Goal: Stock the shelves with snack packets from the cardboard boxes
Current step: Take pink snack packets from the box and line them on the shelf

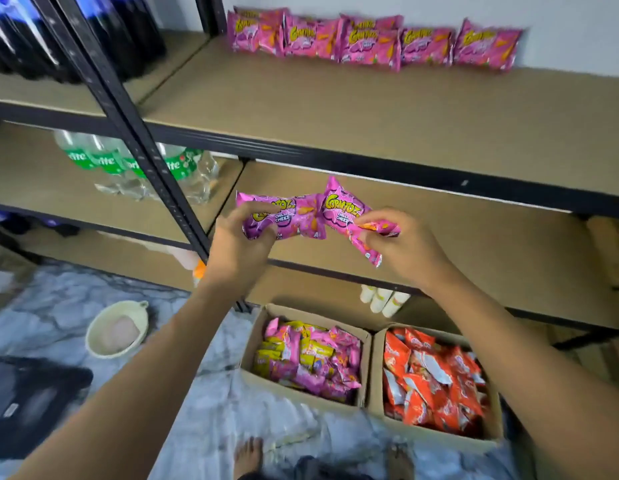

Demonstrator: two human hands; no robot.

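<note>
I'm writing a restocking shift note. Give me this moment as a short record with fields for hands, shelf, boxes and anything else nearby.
left hand: grips a pink packet
right hand: pinches a second pink packet
top shelf: row of pink packets standing against the wall
left box: pink and yellow packets
right box: orange packets
other: green-labelled bottles on the neighbouring shelf; pale bowl on the floor
</note>
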